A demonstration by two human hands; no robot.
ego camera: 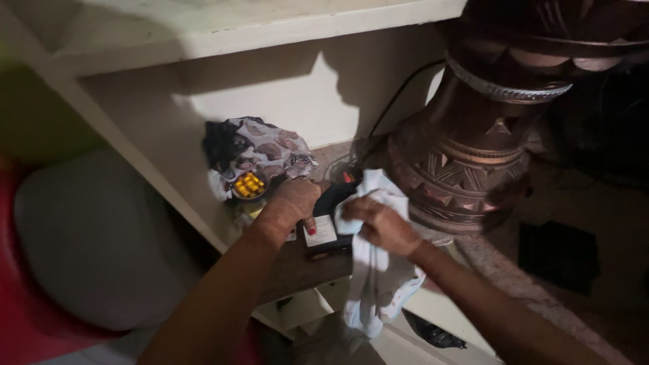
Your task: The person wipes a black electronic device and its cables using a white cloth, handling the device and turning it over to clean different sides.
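While the light is poor in this nook, we can still read the scene from the left: a pale rounded cushion or seat sits low beside something red, then the cream shelf unit rises with its slanted side panel. On the dark shelf board lies a bundled patterned cloth, and just in front of it a small round dish holding yellow pills or beads — the only container whose contents we can make out. Our left hand rests next, fingers bent down, one red-nailed fingertip pressing on a small white card or label that lies on a dark flat box; it pins rather than grasps. Beside it our right hand is closed around a white cloth, which drapes from the shelf edge down over the front. We judge the step in hand to be wiping the shelf around these small items, with the left hand steadying the box. A next move would call for shifting the box or dish aside carefully, since the dish sits near the edge and could spill. Farther right stands a large carved brown vase or stand, a thin dark cord running behind it, and a dim floor beyond.
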